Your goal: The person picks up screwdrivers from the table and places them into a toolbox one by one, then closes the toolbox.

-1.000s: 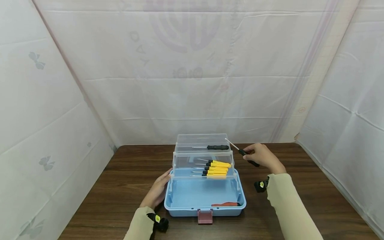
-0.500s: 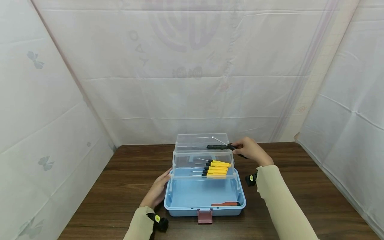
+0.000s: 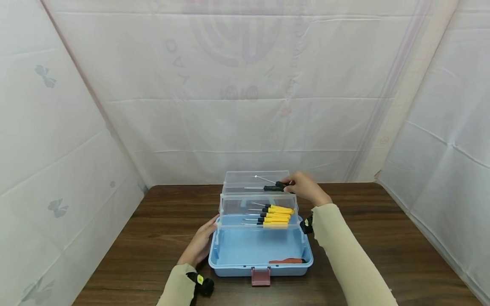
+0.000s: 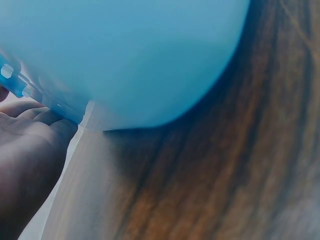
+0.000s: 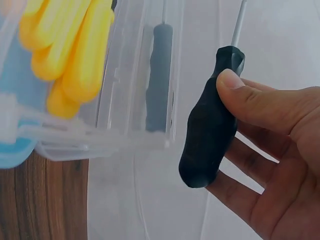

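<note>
A blue toolbox [image 3: 229, 271] stands open with clear tiered trays raised at its back. My right hand [image 3: 306, 189] pinches the black handle of a screwdriver [image 5: 207, 130] between thumb and fingers, over the top tray [image 3: 237, 178]. Its thin metal shaft points left. Inside that tray lies another black-handled screwdriver [image 5: 160, 75]. Several yellow-handled screwdrivers [image 3: 278, 210] lie in the lower tray. My left hand [image 3: 200, 244] touches the toolbox's left side with extended fingers; in the left wrist view its fingertips are partly hidden.
A red-handled tool [image 3: 289, 260] lies at the front right inside the blue base. A reddish clasp [image 3: 260, 277] hangs from the front. The brown wood-grain table [image 3: 153, 246] lies around the box. White sheeting [image 3: 245, 127] stands behind and at both sides.
My right hand has moved left with the screwdriver, from right of the toolbox to over the top tray, and the shaft lies flatter. My left hand has stayed put.
</note>
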`<control>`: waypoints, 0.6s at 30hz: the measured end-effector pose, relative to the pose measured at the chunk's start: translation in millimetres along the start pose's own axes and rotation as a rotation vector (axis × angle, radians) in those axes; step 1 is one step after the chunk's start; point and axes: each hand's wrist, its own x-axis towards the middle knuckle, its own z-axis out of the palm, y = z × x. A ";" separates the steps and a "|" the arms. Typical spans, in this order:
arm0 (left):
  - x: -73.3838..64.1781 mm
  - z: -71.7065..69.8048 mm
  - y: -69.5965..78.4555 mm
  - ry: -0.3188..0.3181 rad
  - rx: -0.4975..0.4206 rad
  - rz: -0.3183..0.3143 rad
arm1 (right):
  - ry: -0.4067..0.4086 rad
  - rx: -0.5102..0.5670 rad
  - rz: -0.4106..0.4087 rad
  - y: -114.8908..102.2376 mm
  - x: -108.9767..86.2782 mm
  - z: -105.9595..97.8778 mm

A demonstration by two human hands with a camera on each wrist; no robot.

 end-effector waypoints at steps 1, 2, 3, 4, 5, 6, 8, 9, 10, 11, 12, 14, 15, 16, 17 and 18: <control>0.3 -0.3 -0.7 -0.003 0.003 0.002 | 0.000 -0.007 -0.006 -1.9 1.8 1.2; 0.5 -0.5 -1.2 -0.004 0.003 0.000 | -0.002 -0.013 -0.019 -3.7 3.6 2.2; 0.8 -0.6 -1.7 -0.005 0.003 -0.001 | -0.004 -0.012 -0.020 -5.6 5.0 3.4; 1.4 -0.8 -2.5 -0.005 0.003 -0.004 | -0.007 -0.015 -0.026 -6.8 6.7 4.6; 2.0 -1.0 -3.2 -0.006 0.007 -0.004 | -0.010 -0.015 -0.030 -8.0 8.4 5.8; 2.6 -1.0 -3.5 -0.007 0.007 -0.005 | -0.016 -0.010 -0.033 -9.0 10.0 6.9; 3.9 -0.8 -4.0 -0.006 0.002 -0.008 | -0.027 -0.005 -0.038 -10.7 13.7 9.0; 4.4 -0.6 -4.2 -0.005 -0.002 -0.008 | -0.029 -0.001 -0.032 -11.3 15.4 10.2; 4.8 -0.4 -4.3 -0.004 -0.003 -0.007 | -0.033 0.002 -0.031 -11.8 17.0 11.4; 4.8 -0.2 -4.3 -0.008 0.000 -0.004 | -0.036 0.004 -0.029 -12.5 18.4 12.5; 4.9 0.0 -4.3 -0.007 -0.005 -0.006 | -0.039 0.003 -0.032 -13.1 19.6 13.5; 4.9 0.3 -4.5 -0.008 -0.003 -0.011 | -0.044 -0.005 -0.033 -14.2 21.5 15.6; 4.6 0.4 -4.4 -0.010 0.002 -0.010 | -0.046 -0.005 -0.025 -14.8 22.1 16.8; 4.3 0.4 -4.4 -0.013 0.009 -0.009 | -0.049 -0.004 -0.022 -15.1 22.6 18.0; 4.3 0.4 -4.5 -0.019 0.012 -0.006 | -0.051 -0.005 -0.020 -15.5 23.0 19.1; 4.1 0.5 -4.2 -0.021 0.009 -0.006 | -0.054 -0.003 -0.019 -15.6 23.4 20.1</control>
